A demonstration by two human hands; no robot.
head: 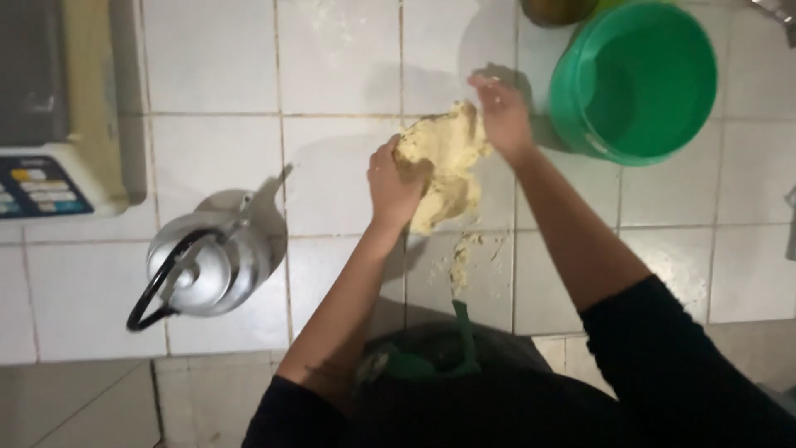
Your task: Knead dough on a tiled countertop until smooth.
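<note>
Nearest to us, at the near edge of the tiled worktop [215,66], sits a dark round container [497,353] with a green scoop [448,353] resting in it, handle pointing away from us. Our dark sleeves [688,365] frame it on either side. Just beyond, crumbs of dough [464,253] are scattered on the white tiles. To the left, near that same edge, stands a metal kettle [211,265] with a black handle (its spout points away and to the right).

Further in, about mid-worktop, lies the pale yellow dough [444,166], spread in a rough lump. Our left hand [394,178] is curled into a fist and pressed into the dough's left side. Our right hand [502,112] rests on the far right end of the dough, fingers loosely apart rather than clamped round it.

Beyond that, at the far right corner, a green bucket [634,79] stands just beside the right hand. At the far left edge sits a cream-coloured scale [58,158] with a keypad.
</note>
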